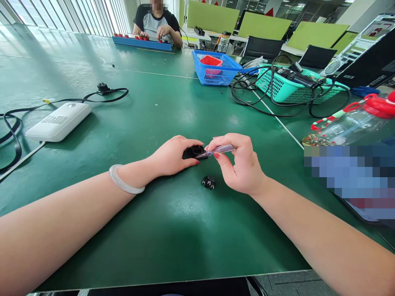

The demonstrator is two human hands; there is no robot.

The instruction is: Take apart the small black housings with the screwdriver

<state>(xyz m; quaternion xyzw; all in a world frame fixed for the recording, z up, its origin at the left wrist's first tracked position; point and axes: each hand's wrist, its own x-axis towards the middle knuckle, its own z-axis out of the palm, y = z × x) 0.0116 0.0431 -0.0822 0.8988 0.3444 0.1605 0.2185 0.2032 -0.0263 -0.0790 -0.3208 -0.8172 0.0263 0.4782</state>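
Observation:
My left hand (175,155), with a pale bangle on its wrist, holds a small black plastic part (191,152) against the table between thumb and fingers. The black part has a rounded recess on top. My right hand (239,162) pinches a slim, shiny, purplish see-through tool (224,149). Its narrow end points left and meets the edge of the black part; the exact kind of tool cannot be made out. Just below, between my hands, lies a small black block with metal contacts (208,182), touched by neither hand.
On the left lie a white power bank (58,122) and black cables. Beyond my hands stand a blue basket (205,74) and a teal basket (277,91) with tangled cords. A red-lidded bottle (354,123) is at right. Another person (157,20) sits across behind a blue rack (142,43).

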